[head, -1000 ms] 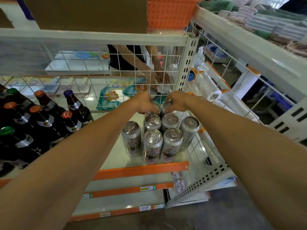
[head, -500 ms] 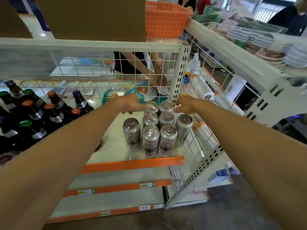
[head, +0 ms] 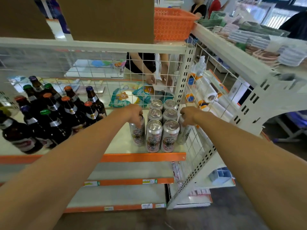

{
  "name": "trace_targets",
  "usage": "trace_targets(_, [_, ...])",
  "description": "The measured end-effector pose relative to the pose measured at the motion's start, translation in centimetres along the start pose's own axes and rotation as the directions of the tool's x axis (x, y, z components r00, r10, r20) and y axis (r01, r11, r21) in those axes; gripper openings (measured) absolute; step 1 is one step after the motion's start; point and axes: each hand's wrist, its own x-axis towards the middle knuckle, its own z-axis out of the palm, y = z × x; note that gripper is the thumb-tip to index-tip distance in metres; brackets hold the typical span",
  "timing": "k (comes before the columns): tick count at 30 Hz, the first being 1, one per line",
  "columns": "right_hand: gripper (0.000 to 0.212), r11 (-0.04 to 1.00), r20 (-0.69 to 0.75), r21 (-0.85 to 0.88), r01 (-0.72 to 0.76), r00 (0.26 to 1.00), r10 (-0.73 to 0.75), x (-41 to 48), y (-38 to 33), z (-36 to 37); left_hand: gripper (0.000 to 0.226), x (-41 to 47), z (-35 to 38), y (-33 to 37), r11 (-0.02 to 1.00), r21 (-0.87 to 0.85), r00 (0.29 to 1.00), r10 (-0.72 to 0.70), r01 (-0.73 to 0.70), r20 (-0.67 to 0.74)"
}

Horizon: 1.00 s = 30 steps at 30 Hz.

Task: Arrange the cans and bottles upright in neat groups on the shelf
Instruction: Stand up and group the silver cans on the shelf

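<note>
The left hand [head: 135, 114] curls its fingers over the top of the leftmost can [head: 137, 136], and the right hand [head: 188, 116] grips the rightmost can [head: 182, 135]; both cans stand upright on the shelf [head: 123, 145]. Between the hands six more cans [head: 162, 125] stand packed in two rows. A wire side panel [head: 196, 143] lies just right of the right hand, and dark bottles [head: 54, 113] crowd the shelf well to the left.

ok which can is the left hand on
The leftmost can, standing just left of the two-column block of six: the left hand grips its top. The right hand grips the rightmost can.

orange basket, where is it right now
In the head view the orange basket sits on the top shelf, upper middle, just right of the cardboard box and above the cans.
</note>
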Motion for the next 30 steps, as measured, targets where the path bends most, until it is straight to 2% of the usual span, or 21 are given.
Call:
trace_targets(2, [0.061, 1.000, -0.010, 0.002, -0.008, 1.000, 0.008, 0.1, 0.1, 0.1, 0.072, 0.2, 0.4, -0.1, 1.000, -0.023, 1.000, -0.008, 0.008, -0.023])
trace_targets(5, [0.065, 1.000, 0.000, -0.001, -0.021, 1.000, 0.021, 0.4, 0.2, -0.4, 0.061, 0.6, 0.2, -0.3, 0.998, -0.060, 0.998, -0.040, 0.037, -0.053])
trace_targets(9, [0.042, 0.999, 0.018, -0.013, -0.030, 0.999, 0.030, 1.4, 0.7, -2.0, 0.051, 1.8, -0.4, -0.6, 0.994, -0.085, 0.991, -0.078, 0.069, -0.109])
trace_targets(13, [0.036, 0.997, -0.022, 0.010, -0.076, 0.997, 0.076, 3.4, 1.0, -4.4, 0.040, 3.6, -2.5, -0.5, 0.994, -0.064, 0.983, -0.101, 0.092, -0.156])
trace_targets(16, [0.040, 0.995, -0.021, 0.014, -0.099, 0.995, 0.100, 5.7, 1.0, -5.5, 0.045, 6.3, -4.4, -0.8, 0.993, -0.081, 0.981, -0.101, 0.088, -0.167])
trace_targets(20, [0.040, 0.996, -0.033, 0.021, -0.085, 0.996, 0.086, 8.9, 0.5, -7.1, 0.048, 10.3, -6.4, -0.8, 0.994, -0.102, 0.985, -0.042, 0.026, -0.167])
trace_targets(24, [0.050, 0.993, -0.059, 0.072, -0.090, 0.994, 0.094, 11.8, 0.3, -8.1, 0.039, 13.7, -7.4, -0.3, 0.999, -0.034, 0.989, 0.022, -0.027, -0.149])
trace_targets(27, [0.053, 0.997, -0.049, 0.049, -0.055, 0.997, 0.058, 13.5, -0.3, -8.0, 0.025, 15.9, -6.9, 0.5, 0.995, -0.060, 0.991, 0.069, -0.076, -0.114])
trace_targets(30, [0.044, 0.999, -0.011, 0.044, -0.030, 0.999, 0.030, 14.6, -0.8, -7.9, 0.022, 17.5, -6.2, 1.4, 0.991, -0.074, 0.990, 0.108, -0.115, -0.089])
